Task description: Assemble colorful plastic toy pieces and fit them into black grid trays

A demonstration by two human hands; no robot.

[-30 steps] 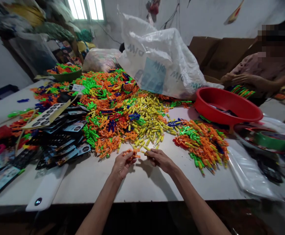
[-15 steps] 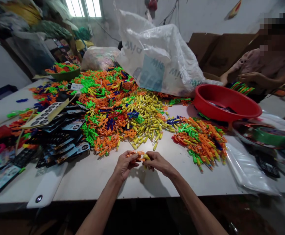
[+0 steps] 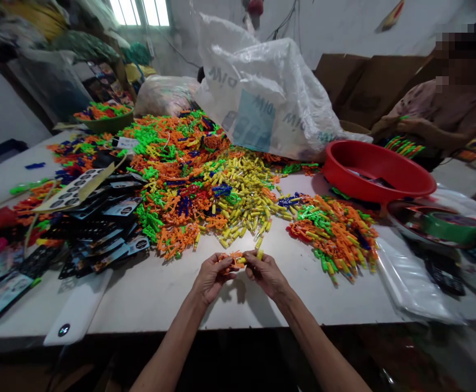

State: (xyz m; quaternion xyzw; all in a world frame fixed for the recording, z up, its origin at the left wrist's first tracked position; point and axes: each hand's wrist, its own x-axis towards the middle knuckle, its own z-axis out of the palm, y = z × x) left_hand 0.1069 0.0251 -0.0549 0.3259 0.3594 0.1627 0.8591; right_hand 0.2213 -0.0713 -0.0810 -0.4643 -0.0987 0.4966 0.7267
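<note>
My left hand (image 3: 211, 279) is closed on an orange plastic toy piece (image 3: 235, 255), its thumb and fingers pinched around it. My right hand (image 3: 270, 276) has its fingers closed around small yellow tubes. One yellow tube (image 3: 241, 260) meets the right end of the orange piece; whether it is fitted in, I cannot tell. Another yellow tube (image 3: 260, 254) sticks up from the right fingers. Both hands are just above the white table (image 3: 303, 305), near its front edge. Beyond them lies a heap of yellow tubes (image 3: 244, 190), with orange pieces (image 3: 176, 239) to its left.
A pile of orange and green pieces with yellow tubes (image 3: 336, 228) lies at the right, before a red basin (image 3: 380, 174). Clear plastic bags (image 3: 409, 277) lie at far right. Black packets (image 3: 111, 239) and a white device (image 3: 78, 310) are left. Another person (image 3: 429, 114) sits at back right.
My right hand has turned and its fingers have shifted, so a yellow tube now stands up from them. The left hand still grips the orange piece, moved slightly right.
</note>
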